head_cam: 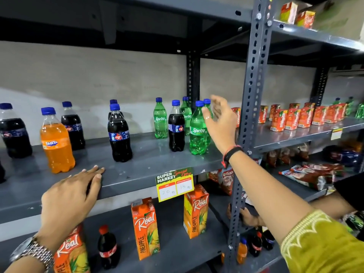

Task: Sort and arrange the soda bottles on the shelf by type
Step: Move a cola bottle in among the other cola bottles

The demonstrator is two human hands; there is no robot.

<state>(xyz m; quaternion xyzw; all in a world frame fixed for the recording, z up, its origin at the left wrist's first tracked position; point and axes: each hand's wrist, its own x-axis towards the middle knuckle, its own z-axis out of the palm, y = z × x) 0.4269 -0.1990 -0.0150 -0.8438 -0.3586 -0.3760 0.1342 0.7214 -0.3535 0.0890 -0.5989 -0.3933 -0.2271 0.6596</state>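
Note:
On the grey shelf (149, 170) stand mixed soda bottles with blue caps. A front green Sprite bottle (198, 133) stands at the right, with several more Sprite bottles (160, 122) behind it. A dark cola bottle (176, 129) is among the green ones, another cola bottle (119, 134) stands mid-shelf, and two more colas (14, 133) are at the left. An orange Fanta bottle (57, 142) stands front left. My right hand (220, 121) hovers open just right of the front Sprite, fingers spread. My left hand (72, 196) rests flat on the shelf's front edge.
A slotted steel upright (250, 115) stands right of my right arm. A yellow price tag (175, 184) hangs from the shelf edge. Below are Real juice cartons (146, 229) and a red-capped cola bottle (108, 247). Another person's hand (246, 215) reaches into the lower right shelf.

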